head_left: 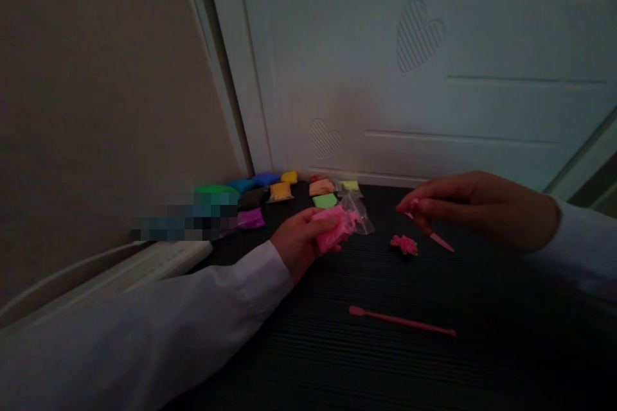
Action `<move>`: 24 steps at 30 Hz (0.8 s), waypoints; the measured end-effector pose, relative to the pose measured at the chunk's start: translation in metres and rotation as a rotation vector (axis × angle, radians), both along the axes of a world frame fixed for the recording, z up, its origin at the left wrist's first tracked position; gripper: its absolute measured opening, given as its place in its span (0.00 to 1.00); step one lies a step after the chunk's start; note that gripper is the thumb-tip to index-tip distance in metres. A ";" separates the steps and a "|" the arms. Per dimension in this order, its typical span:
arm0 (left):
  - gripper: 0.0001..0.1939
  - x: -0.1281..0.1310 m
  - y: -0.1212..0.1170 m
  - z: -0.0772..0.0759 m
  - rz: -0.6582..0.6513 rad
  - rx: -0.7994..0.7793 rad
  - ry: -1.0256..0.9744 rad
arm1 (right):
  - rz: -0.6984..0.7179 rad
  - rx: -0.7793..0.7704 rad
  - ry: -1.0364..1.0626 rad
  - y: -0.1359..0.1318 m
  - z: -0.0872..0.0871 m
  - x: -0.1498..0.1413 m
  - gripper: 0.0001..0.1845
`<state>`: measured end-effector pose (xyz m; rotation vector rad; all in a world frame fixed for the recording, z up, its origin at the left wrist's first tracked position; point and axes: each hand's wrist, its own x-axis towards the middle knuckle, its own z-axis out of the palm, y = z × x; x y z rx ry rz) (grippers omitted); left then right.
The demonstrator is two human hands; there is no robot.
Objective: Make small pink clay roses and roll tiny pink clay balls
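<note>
My left hand (306,237) is closed around an opened clear bag of pink modelling clay (330,231), its torn mouth pointing right. A small lump of pink clay (414,204) is pinched between the thumb and fingers of my right hand (463,205), raised above the dark table. Below that hand lies a pink clay flower cluster (405,244) with a bit of green at its edge. A pink pointed modelling tool (441,242) shows partly behind my right fingers. Nearer to me, a thin pink modelling stick (402,320) rests on the table.
Several bags of coloured clay lie at the back, among them orange (280,191), purple (251,218), light green (324,201) and blue (266,178). A white power strip (168,263) runs along the left wall. A white panel with hearts (357,96) stands behind the table (308,359).
</note>
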<state>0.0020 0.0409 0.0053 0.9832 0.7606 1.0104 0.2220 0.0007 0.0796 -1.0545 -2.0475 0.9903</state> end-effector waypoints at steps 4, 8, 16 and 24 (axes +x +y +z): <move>0.08 0.000 -0.001 0.000 -0.005 -0.003 0.002 | 0.037 -0.052 0.025 0.000 0.000 0.002 0.03; 0.09 0.000 0.000 0.000 -0.010 0.001 0.005 | 0.050 -0.103 0.032 -0.001 0.002 0.002 0.06; 0.09 0.000 -0.001 0.001 0.001 0.001 0.026 | -0.015 -0.002 -0.086 -0.001 0.003 0.000 0.12; 0.08 0.000 -0.002 0.001 0.009 0.005 0.043 | -0.034 0.088 -0.134 -0.007 0.006 -0.005 0.13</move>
